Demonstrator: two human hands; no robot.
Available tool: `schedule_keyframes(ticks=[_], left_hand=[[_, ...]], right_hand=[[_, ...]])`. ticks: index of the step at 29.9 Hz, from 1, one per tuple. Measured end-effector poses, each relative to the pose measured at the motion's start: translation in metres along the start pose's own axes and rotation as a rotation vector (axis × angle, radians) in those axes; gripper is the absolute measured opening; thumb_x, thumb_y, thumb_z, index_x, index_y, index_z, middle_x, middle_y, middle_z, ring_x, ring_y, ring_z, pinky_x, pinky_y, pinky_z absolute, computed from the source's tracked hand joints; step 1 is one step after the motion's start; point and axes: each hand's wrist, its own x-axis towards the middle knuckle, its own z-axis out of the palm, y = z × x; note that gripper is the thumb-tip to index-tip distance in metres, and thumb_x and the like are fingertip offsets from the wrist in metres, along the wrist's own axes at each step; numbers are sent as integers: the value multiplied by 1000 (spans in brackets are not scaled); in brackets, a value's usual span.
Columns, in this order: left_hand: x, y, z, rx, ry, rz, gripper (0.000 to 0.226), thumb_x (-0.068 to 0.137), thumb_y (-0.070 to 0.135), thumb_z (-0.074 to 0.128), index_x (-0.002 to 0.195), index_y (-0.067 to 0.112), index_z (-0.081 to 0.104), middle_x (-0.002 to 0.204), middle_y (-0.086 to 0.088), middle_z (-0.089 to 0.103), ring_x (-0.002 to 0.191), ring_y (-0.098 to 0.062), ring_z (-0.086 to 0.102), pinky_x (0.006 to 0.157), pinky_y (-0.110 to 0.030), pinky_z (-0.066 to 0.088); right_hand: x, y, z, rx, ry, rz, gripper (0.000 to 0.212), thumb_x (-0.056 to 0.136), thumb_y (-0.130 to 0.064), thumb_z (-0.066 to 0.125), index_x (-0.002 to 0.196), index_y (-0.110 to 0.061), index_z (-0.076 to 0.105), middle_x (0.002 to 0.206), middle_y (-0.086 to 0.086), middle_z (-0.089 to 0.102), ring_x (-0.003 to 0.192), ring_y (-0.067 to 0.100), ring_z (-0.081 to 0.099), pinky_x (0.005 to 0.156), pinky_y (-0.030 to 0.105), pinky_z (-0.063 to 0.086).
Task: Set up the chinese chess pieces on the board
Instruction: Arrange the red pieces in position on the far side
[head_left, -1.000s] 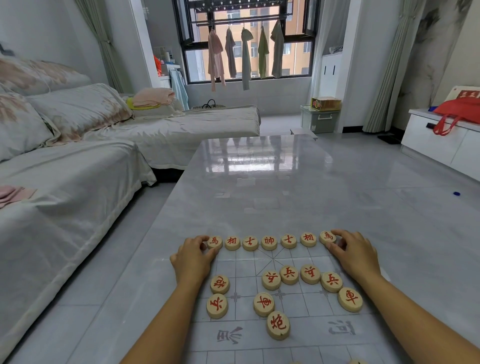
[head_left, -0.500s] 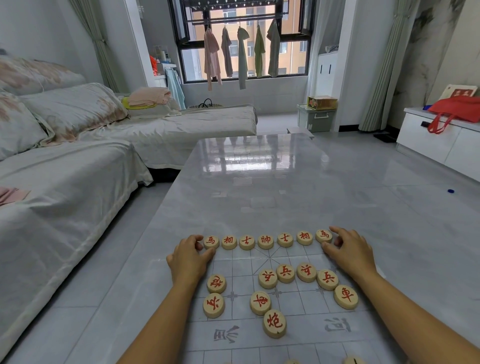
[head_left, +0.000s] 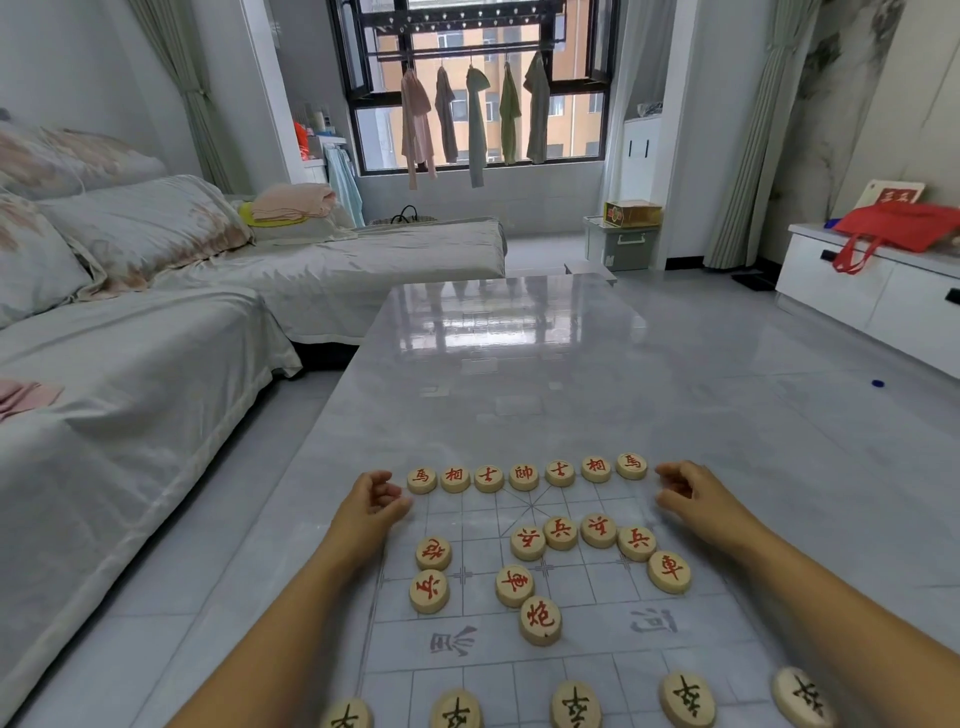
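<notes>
A pale chess board lies on the glossy grey table. Seven round wooden pieces with red characters form its far row. More red pieces lie loose in the middle, among them several soldiers, two chariots and a cannon. Black-marked pieces line the near edge. My left hand hovers beside the row's left end with fingers loosely curled, holding nothing. My right hand does the same at the row's right end.
A covered sofa with cushions runs along the left of the table. A white cabinet with a red bag stands at the right. A storage box sits under the far window.
Both hands have drawn back from the end horse pieces they were touching and now sit just outside the row. The view has tilted down, showing black pieces at the near edge.
</notes>
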Motion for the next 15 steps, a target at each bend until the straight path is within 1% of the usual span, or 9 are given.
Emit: schedule_keyframes(ticks=[2, 4, 6, 8, 10, 12, 13, 15], left_hand=[[-20, -1, -5, -3, -55, 4, 48, 87, 16, 61, 130, 13, 40, 123, -1, 50, 114, -14, 47, 98, -26, 37], [-41, -1, -8, 32, -94, 13, 45, 87, 18, 61, 128, 16, 43, 122, 4, 48, 115, -11, 44, 101, -27, 33], [-59, -1, -11, 64, -131, 4, 40, 86, 19, 62, 123, 21, 46, 120, 5, 46, 114, -9, 41, 98, -26, 32], [-71, -1, -7, 92, -141, -2, 38, 85, 20, 63, 119, 22, 48, 120, 5, 45, 116, -11, 41, 96, -25, 33], [-83, 3, 1, 165, -66, 52, 31, 83, 20, 65, 111, 23, 52, 119, 3, 45, 116, -13, 43, 93, -25, 34], [-92, 10, 13, 305, 16, 156, 24, 82, 20, 66, 103, 25, 55, 118, 1, 48, 115, -16, 46, 94, -26, 37], [-96, 15, 21, 373, 34, 205, 24, 82, 20, 66, 103, 25, 57, 119, 0, 50, 115, -16, 46, 96, -28, 38], [-105, 23, 36, 478, 17, 274, 28, 84, 21, 63, 112, 24, 59, 125, 1, 50, 117, -14, 44, 101, -30, 38]], right_hand=[[-18, 4, -2, -29, 23, -24, 23, 88, -13, 55, 111, -13, 55, 114, 11, 52, 99, 20, 51, 93, 33, 42], [-38, 4, -4, -22, -9, -26, 9, 87, -19, 58, 95, -17, 57, 103, 8, 58, 90, 20, 54, 83, 33, 45], [-57, 0, -6, -48, -123, -18, 15, 84, -29, 62, 93, -20, 55, 92, 3, 59, 79, 14, 53, 73, 29, 44], [-67, -2, -5, -98, -216, -13, 26, 79, -36, 68, 94, -21, 53, 89, 1, 57, 75, 12, 50, 66, 24, 41], [-73, -3, -2, -198, -220, -33, 35, 74, -39, 72, 95, -21, 51, 93, 0, 56, 78, 12, 50, 67, 24, 41], [-77, -4, -1, -236, -181, -48, 34, 73, -38, 73, 94, -22, 52, 94, -1, 54, 78, 10, 50, 65, 22, 41], [-78, -5, 0, -232, -165, -51, 32, 73, -37, 73, 93, -21, 53, 93, -2, 54, 76, 10, 50, 64, 21, 41], [-80, -7, 0, -230, -147, -60, 31, 73, -35, 73, 92, -20, 54, 92, -2, 53, 75, 9, 50, 63, 20, 41]])
